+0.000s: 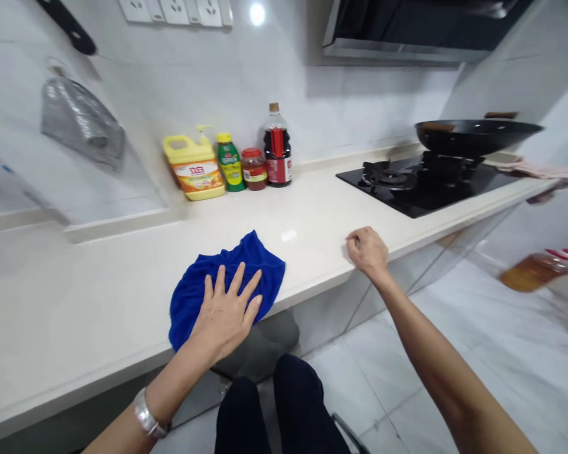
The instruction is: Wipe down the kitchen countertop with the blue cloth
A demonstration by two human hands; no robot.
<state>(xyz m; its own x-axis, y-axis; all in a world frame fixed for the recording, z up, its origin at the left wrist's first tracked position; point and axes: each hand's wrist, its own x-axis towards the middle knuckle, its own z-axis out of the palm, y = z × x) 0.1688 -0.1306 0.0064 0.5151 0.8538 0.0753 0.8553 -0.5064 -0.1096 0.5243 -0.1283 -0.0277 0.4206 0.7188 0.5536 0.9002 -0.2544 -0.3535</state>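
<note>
My left hand (230,309) lies flat with its fingers spread on a crumpled blue cloth (265,265), pressing it against the white countertop (99,302) near the front edge. A silver band circles that wrist. Further right, my right hand (368,250) rests on the counter's front edge, its fingers curled into a loose fist with nothing showing in them. The cloth's part under my left palm is hidden.
Against the wall stand a yellow detergent jug (199,170), a green bottle (231,164), a red-lidded jar (254,170) and a dark sauce bottle (278,151). A wok (473,139) sits on the gas stove (411,195). An oil bottle (534,270) is on the floor at right.
</note>
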